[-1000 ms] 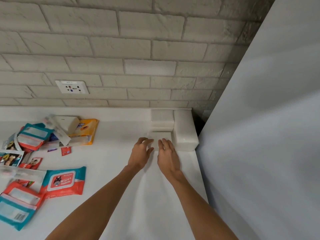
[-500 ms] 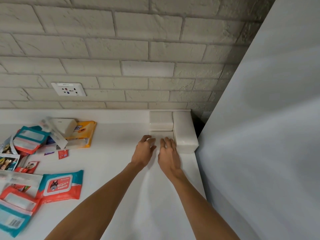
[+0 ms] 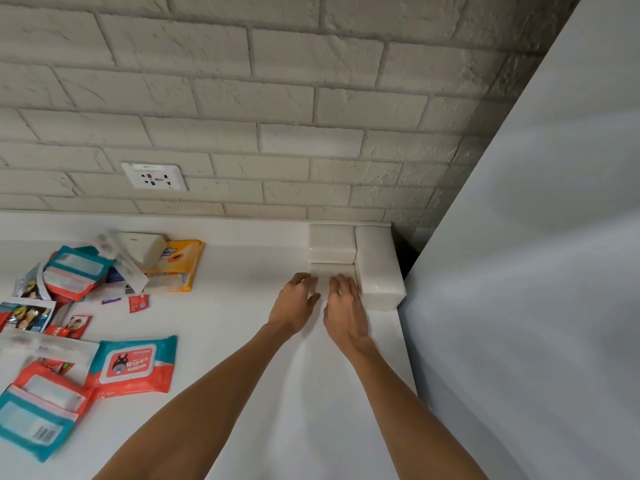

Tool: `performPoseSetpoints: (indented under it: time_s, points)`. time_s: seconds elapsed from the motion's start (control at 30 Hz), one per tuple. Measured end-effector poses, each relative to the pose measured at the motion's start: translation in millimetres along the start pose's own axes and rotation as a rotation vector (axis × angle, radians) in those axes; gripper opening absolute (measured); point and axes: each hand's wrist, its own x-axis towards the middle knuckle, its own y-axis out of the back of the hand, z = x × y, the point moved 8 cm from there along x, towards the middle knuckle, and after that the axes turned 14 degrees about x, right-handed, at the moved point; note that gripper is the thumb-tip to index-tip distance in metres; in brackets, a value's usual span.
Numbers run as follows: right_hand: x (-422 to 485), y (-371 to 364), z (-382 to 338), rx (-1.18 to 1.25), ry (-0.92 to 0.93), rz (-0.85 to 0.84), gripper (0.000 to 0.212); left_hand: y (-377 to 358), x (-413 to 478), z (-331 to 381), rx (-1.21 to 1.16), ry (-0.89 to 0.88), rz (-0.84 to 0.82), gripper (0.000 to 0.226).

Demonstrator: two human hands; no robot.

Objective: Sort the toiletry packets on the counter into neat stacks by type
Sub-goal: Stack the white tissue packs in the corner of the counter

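Observation:
Three white tissue packets sit in the counter's back right corner: a low one (image 3: 330, 270) under my fingers, a taller stack (image 3: 331, 242) behind it, and a long one (image 3: 379, 268) on the right. My left hand (image 3: 294, 304) and my right hand (image 3: 343, 306) lie side by side with fingers resting on the low packet. At the far left is a loose heap of teal-and-red wipes packets (image 3: 133, 367), an orange packet (image 3: 180, 258), a white box (image 3: 143, 247) and small sachets (image 3: 138, 303).
The white counter (image 3: 242, 306) meets a white brick wall with a socket (image 3: 154, 176). A tall white panel (image 3: 536, 271) closes off the right side, leaving a dark gap (image 3: 407, 252) behind the long packet.
Both hands have stayed on the low white packet, shifting only slightly. The view has drifted a little.

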Motion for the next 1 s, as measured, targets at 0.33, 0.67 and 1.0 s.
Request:
performPoseSetpoints:
  time_s: [0.33,0.67,1.0]
  points:
    - [-11,11,-32,0.006,-0.012,0.034,0.073,43,-40,-82,0.059,0.092,0.034,0.044]
    - [-19,-9,-168,0.247,0.006,0.073,0.054,121,-80,-196,0.111,0.178,0.096,0.038]
    - [6,-58,-327,0.448,-0.104,0.050,0.035,204,-67,-325,0.186,0.128,0.112,0.033]
